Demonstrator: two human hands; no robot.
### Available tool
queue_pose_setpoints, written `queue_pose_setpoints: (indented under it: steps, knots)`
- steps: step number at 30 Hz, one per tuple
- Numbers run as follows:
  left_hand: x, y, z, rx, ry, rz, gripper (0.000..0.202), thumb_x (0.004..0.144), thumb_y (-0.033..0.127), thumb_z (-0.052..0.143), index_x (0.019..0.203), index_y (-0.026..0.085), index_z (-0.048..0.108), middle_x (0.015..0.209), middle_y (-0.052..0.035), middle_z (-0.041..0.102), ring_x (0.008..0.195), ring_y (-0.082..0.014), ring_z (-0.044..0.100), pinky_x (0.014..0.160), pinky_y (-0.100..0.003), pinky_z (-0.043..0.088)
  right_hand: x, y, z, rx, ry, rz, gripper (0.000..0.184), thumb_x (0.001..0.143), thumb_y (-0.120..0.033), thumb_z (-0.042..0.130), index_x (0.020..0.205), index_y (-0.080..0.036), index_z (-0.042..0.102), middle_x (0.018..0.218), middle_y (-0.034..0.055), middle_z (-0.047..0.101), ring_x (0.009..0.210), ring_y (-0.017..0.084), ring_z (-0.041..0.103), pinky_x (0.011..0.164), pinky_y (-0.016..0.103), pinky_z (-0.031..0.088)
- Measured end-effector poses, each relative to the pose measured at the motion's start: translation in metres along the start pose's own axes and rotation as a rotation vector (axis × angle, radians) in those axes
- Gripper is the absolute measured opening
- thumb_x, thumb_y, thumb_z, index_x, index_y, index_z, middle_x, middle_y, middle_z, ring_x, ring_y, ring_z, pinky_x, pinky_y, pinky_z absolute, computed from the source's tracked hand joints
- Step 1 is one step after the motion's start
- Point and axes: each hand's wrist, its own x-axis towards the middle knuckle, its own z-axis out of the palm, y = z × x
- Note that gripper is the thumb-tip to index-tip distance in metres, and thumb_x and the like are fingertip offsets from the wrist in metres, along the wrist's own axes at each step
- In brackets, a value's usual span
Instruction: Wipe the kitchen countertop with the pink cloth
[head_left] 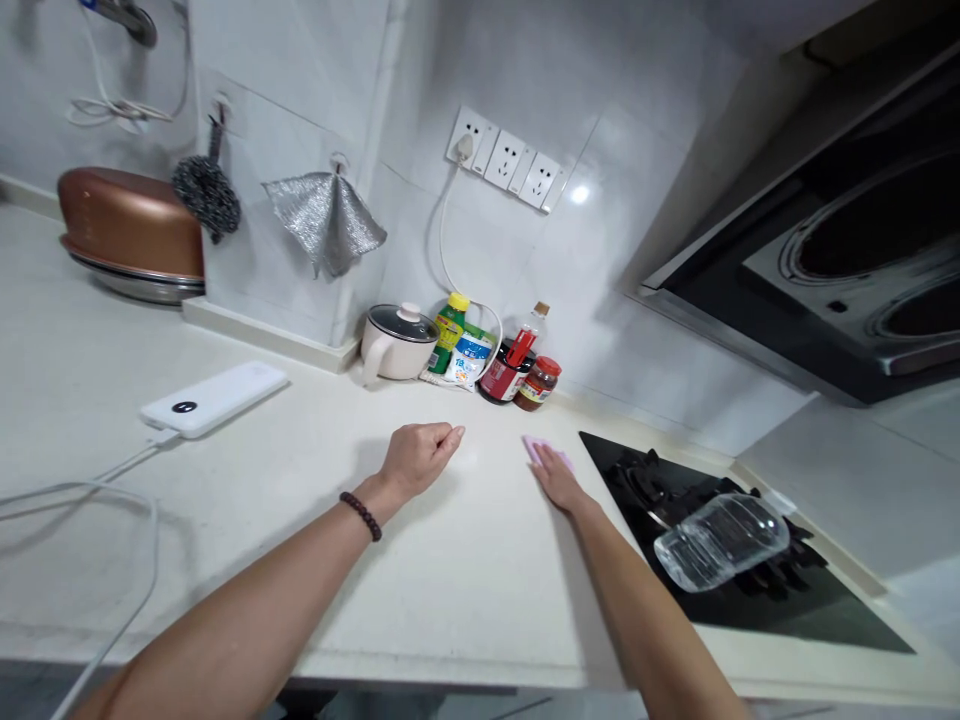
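My right hand (557, 482) lies on a small pink cloth (537, 447), pressing it onto the white countertop (480, 560) just left of the black gas hob (832, 610). Most of the cloth is hidden under my fingers. Left of it, my left hand (420, 460) is closed in a fist above the counter, thumb on top, with nothing visible in it. A dark beaded bracelet (361, 516) circles that wrist. Nearest beyond the fist stand a cream pot with a glass lid (401, 343) and a white packet (469, 358).
Along the wall are a green bottle (450, 330), a dark jar (501, 378) and a red-lidded jar (538, 385). A clear plastic container (720, 540) lies on the hob. A white power bank (217, 397) with a cable sits left. The range hood (825, 260) overhangs at right.
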Motion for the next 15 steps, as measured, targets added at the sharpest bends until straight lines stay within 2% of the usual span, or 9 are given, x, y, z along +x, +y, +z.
queue_pose_setpoints:
  steps: [2,4,7,9,11,13,15]
  knots:
    - [0.001,0.000,-0.001,0.003,-0.006,0.000,0.050,0.094,0.046,0.039,0.053,0.019,0.032,0.047,0.0035,0.032,0.047,-0.0096,0.028,0.054,-0.029,0.017,-0.027,0.051,0.002,-0.041,0.027,0.095,0.072,0.098,-0.056,0.015,0.156,-0.016,0.027,0.161,0.0103,0.027,0.151,0.022,0.014,0.122,0.042,0.012]
    - [0.002,0.000,-0.002,0.002,0.002,0.000,0.050,0.094,0.046,0.040,0.052,0.019,0.032,0.047,0.0034,0.032,0.048,-0.0098,0.027,0.054,-0.029,0.017,-0.047,0.086,0.006,-0.082,0.054,0.183,0.068,0.097,-0.053,0.015,0.155,-0.020,0.029,0.160,0.0081,0.032,0.151,0.022,0.018,0.121,0.044,0.014]
    - [0.005,0.002,-0.005,-0.011,0.032,-0.005,0.050,0.094,0.045,0.040,0.052,0.019,0.032,0.047,0.0033,0.032,0.048,-0.0099,0.027,0.054,-0.029,0.017,-0.063,0.105,0.012,-0.088,0.061,0.271,0.068,0.097,-0.053,0.014,0.155,-0.020,0.030,0.159,0.0076,0.033,0.150,0.021,0.019,0.121,0.045,0.013]
    - [0.005,0.005,-0.006,-0.020,0.045,-0.005,0.050,0.094,0.046,0.039,0.052,0.019,0.032,0.047,0.0032,0.032,0.048,-0.0100,0.027,0.054,-0.029,0.018,-0.064,0.098,0.013,-0.075,0.062,0.314,0.073,0.096,-0.057,0.014,0.155,-0.017,0.029,0.160,0.0106,0.031,0.151,0.023,0.016,0.121,0.046,0.013]
    - [0.006,0.009,-0.006,-0.027,0.040,0.005,0.051,0.095,0.046,0.038,0.052,0.019,0.033,0.047,0.0030,0.034,0.048,-0.0102,0.028,0.054,-0.029,0.019,-0.061,0.075,0.011,-0.052,0.058,0.316,0.077,0.096,-0.061,0.013,0.156,-0.015,0.027,0.161,0.0129,0.028,0.151,0.025,0.014,0.120,0.049,0.013]
    - [0.005,0.012,-0.005,-0.034,0.028,0.020,0.051,0.095,0.047,0.038,0.052,0.019,0.034,0.047,0.0027,0.036,0.048,-0.0103,0.029,0.055,-0.029,0.020,-0.056,0.039,0.006,-0.016,0.038,0.279,0.078,0.096,-0.063,0.014,0.157,-0.015,0.024,0.162,0.0133,0.024,0.152,0.026,0.012,0.120,0.048,0.013]
    - [0.005,0.014,-0.004,-0.040,0.026,0.030,0.052,0.095,0.048,0.038,0.052,0.019,0.036,0.047,0.0022,0.039,0.048,-0.0105,0.030,0.055,-0.029,0.020,-0.048,-0.010,0.001,0.021,-0.004,0.218,0.077,0.097,-0.062,0.017,0.158,-0.015,0.020,0.164,0.0131,0.018,0.152,0.025,0.009,0.120,0.046,0.010]
